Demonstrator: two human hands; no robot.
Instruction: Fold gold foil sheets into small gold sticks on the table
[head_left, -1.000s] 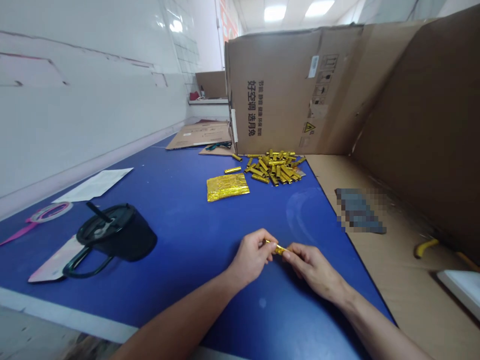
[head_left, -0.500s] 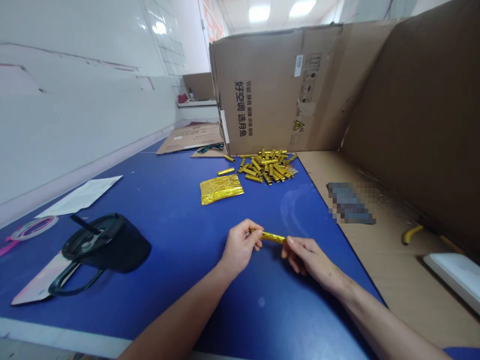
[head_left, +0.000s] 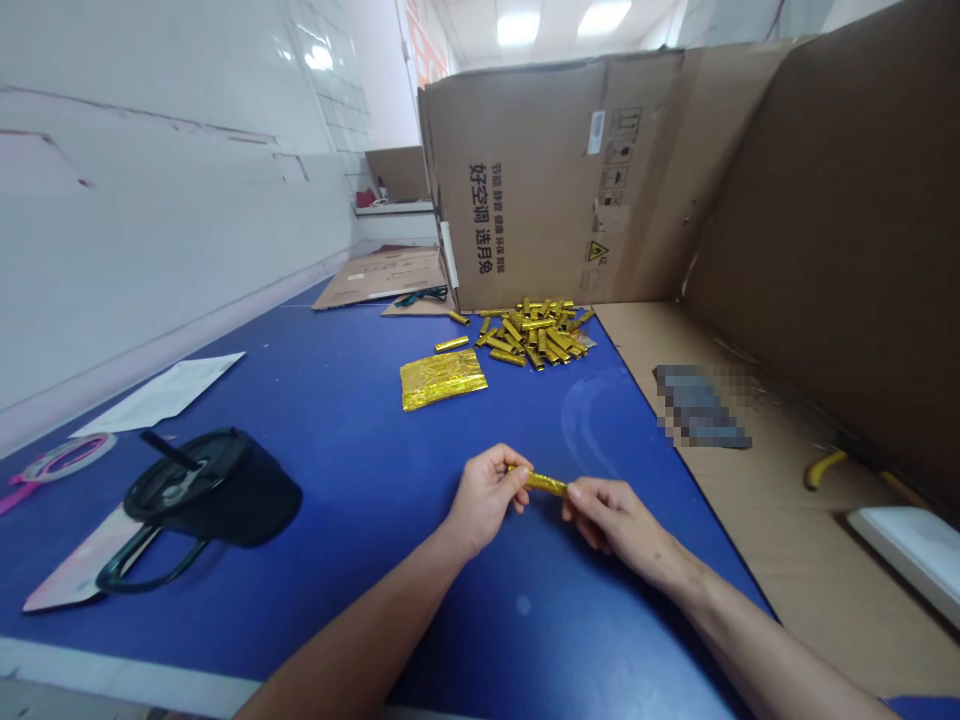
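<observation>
Between my two hands, above the blue table, is a thin gold foil roll [head_left: 547,484]. My left hand [head_left: 491,496] pinches its left end, and my right hand [head_left: 606,512] pinches its right end; the fingers cover both ends. Beyond my hands lies a flat stack of gold foil sheets [head_left: 442,381]. Behind it, a heap of similar gold rolls [head_left: 536,335] rests against the foot of a big carton. One single gold roll [head_left: 451,344] lies apart, just above the foil sheets.
A black lidded mug [head_left: 225,490] with a handle stands at the left, near a paper sheet [head_left: 165,392] and tape rolls [head_left: 71,457]. The large cardboard carton [head_left: 547,190] closes off the back. At the right, a blurred dark flat object [head_left: 701,405] lies on cardboard.
My hands have come slightly closer together and a little lower, so less of the gold roll shows between them. Everything else on the table stays in place.
</observation>
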